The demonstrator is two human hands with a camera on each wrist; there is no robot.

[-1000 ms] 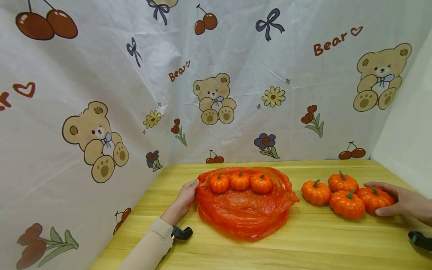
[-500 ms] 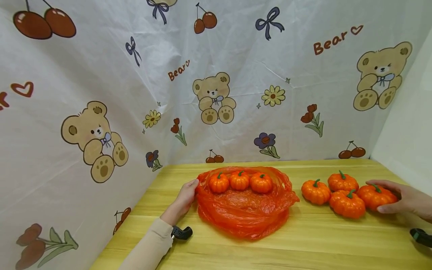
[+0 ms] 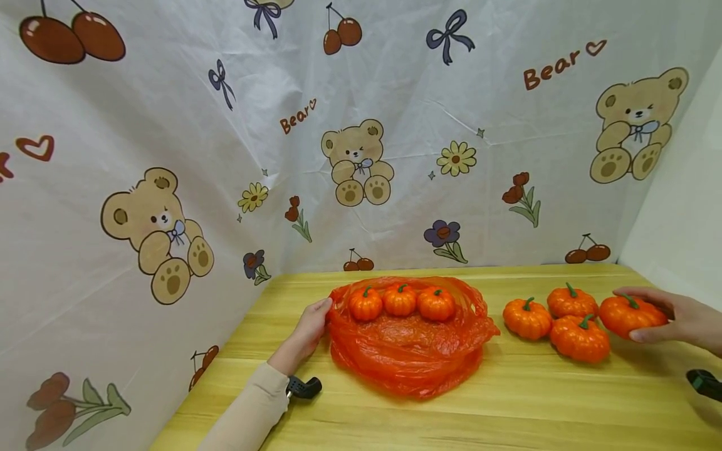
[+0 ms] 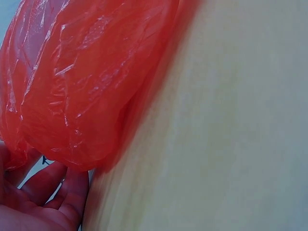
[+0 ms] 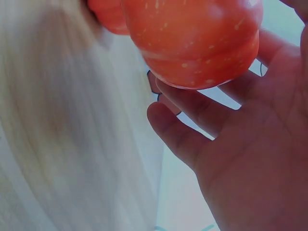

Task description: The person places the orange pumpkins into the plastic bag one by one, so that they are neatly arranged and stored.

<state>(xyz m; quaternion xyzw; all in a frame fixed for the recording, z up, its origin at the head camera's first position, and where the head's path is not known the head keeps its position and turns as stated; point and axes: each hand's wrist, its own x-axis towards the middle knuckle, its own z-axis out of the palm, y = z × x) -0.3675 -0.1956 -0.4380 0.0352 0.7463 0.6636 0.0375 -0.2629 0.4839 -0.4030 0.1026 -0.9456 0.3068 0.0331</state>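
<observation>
A thin red plastic bag (image 3: pixel 406 363) lies with its mouth open on the wooden table, and 3 small orange pumpkins (image 3: pixel 400 300) sit in a row inside it. My left hand (image 3: pixel 309 326) pinches the bag's left rim between thumb and fingers; in the left wrist view the fingers (image 4: pixel 43 187) are at the bag's edge. At the right, my right hand (image 3: pixel 674 319) grips a ribbed orange pumpkin (image 3: pixel 628 316) with a green stem, thumb in front and fingers behind. In the right wrist view this pumpkin (image 5: pixel 197 43) is lifted off the table, with the little finger free of it.
Beside the held pumpkin, 3 more pumpkins (image 3: pixel 580 338) stand close together on the table (image 3: pixel 507 407), right of the bag. A white cloth printed with bears (image 3: pixel 361 163) hangs behind and along the left. A plain white wall (image 3: pixel 682 219) borders the right side.
My right hand has raised the rightmost pumpkin slightly and drawn it a little to the right, away from the others. The left hand and the bag stay in place.
</observation>
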